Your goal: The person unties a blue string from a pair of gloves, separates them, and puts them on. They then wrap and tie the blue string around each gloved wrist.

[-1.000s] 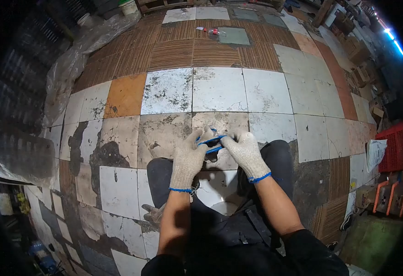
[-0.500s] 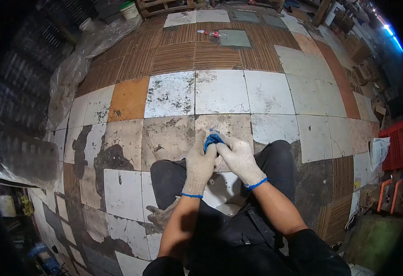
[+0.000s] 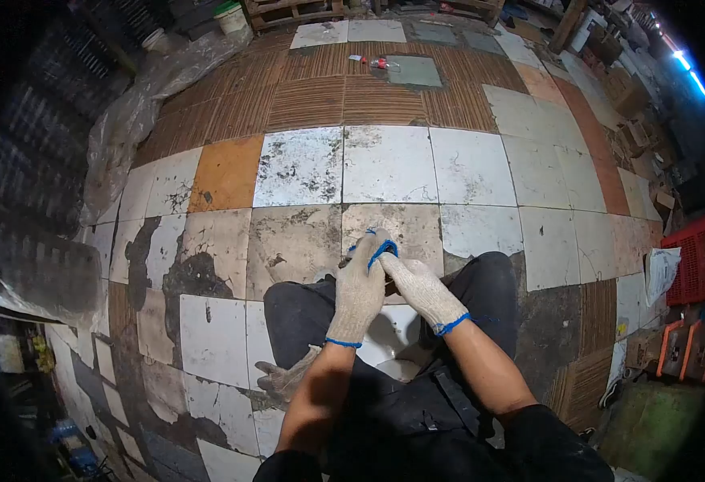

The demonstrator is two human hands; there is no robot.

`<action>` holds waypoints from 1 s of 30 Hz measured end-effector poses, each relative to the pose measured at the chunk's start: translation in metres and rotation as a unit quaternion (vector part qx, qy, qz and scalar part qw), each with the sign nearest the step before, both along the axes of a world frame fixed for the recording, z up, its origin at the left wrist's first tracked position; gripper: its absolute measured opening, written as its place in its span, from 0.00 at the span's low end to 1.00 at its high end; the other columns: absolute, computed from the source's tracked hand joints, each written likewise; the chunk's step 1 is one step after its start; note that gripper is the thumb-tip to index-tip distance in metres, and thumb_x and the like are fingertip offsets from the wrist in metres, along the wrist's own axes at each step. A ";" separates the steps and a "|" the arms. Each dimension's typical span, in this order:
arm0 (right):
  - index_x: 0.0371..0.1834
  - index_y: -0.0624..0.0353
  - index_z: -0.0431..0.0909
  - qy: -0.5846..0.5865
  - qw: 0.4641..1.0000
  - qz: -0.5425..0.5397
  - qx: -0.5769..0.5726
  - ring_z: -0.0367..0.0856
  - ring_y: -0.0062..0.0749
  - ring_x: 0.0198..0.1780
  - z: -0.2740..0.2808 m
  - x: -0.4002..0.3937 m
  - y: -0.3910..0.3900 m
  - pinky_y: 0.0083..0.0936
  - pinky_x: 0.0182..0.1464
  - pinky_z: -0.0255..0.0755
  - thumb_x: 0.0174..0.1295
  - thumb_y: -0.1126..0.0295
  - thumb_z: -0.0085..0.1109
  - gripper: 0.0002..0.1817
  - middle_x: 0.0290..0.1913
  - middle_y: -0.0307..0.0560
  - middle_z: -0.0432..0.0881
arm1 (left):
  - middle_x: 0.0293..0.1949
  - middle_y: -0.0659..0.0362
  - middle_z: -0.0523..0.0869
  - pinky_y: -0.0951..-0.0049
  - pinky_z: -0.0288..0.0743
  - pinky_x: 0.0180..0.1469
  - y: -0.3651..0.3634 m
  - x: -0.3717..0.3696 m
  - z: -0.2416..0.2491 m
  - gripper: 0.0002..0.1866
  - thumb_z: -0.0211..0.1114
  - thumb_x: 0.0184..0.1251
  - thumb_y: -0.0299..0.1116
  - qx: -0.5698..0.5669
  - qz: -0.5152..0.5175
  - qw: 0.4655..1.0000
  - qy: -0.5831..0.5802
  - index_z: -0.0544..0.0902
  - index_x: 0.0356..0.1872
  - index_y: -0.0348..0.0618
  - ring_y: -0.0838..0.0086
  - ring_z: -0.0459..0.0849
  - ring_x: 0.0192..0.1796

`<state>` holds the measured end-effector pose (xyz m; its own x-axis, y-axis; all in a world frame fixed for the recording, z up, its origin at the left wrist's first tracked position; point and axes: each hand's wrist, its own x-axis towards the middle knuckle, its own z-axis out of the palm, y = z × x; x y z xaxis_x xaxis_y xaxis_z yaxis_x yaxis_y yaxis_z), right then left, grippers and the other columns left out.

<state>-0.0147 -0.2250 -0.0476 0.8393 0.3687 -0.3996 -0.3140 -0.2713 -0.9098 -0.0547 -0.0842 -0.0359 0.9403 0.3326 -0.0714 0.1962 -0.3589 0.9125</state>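
Note:
Both my hands wear off-white knit gloves with blue cuff edges and meet in front of my lap. Between them is a bunched glove (image 3: 382, 247) with a blue hem like those cuffs, mostly hidden by the fingers. My left hand (image 3: 356, 293) is closed round it from the left. Coming in from the right, my right hand (image 3: 418, 283) is closed with its fingertips at the blue hem. A greyish, soiled loose glove (image 3: 286, 377) lies by my left thigh, partly behind my left forearm.
Worn, mismatched tiles (image 3: 389, 165) cover the floor ahead. A plastic bottle (image 3: 381, 63) with a red label lies farther off. Crumpled plastic sheeting (image 3: 111, 149) runs along the left. On the right are a red crate (image 3: 690, 257) and orange-handled items (image 3: 688, 351).
The blue hem was bunched up between my hands and now shows as a wider, open loop. My left hand has turned and shifted slightly right, its back now facing me.

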 end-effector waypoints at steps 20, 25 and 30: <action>0.42 0.64 0.92 -0.310 0.927 0.045 -0.208 0.91 0.65 0.45 -0.032 0.015 -0.009 0.54 0.51 0.83 0.60 0.54 0.65 0.22 0.38 0.69 0.90 | 0.34 0.51 0.94 0.65 0.87 0.41 -0.006 -0.009 0.001 0.19 0.61 0.70 0.25 0.003 -0.136 0.988 -0.069 0.91 0.58 0.38 0.72 0.91 0.31; 0.34 0.70 0.91 -0.183 0.926 -0.043 -0.327 0.91 0.65 0.37 -0.039 0.038 -0.024 0.54 0.44 0.83 0.60 0.54 0.62 0.25 0.30 0.72 0.87 | 0.39 0.48 0.95 0.58 0.88 0.46 0.009 -0.013 0.013 0.18 0.62 0.70 0.29 0.143 -0.237 0.961 -0.001 0.92 0.57 0.45 0.62 0.95 0.40; 0.27 0.70 0.89 -0.214 0.927 -0.048 -0.304 0.89 0.65 0.31 -0.027 0.022 -0.007 0.55 0.37 0.80 0.62 0.55 0.62 0.24 0.25 0.72 0.83 | 0.45 0.45 0.94 0.47 0.86 0.54 -0.003 -0.002 -0.002 0.17 0.58 0.74 0.36 0.344 -0.215 0.903 0.142 0.91 0.55 0.45 0.47 0.93 0.49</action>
<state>0.0068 -0.2319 -0.0749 0.9863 0.0992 -0.1318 -0.0093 -0.7644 -0.6447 -0.0570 -0.0875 -0.0378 0.9695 -0.0017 -0.2452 0.0942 -0.9207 0.3788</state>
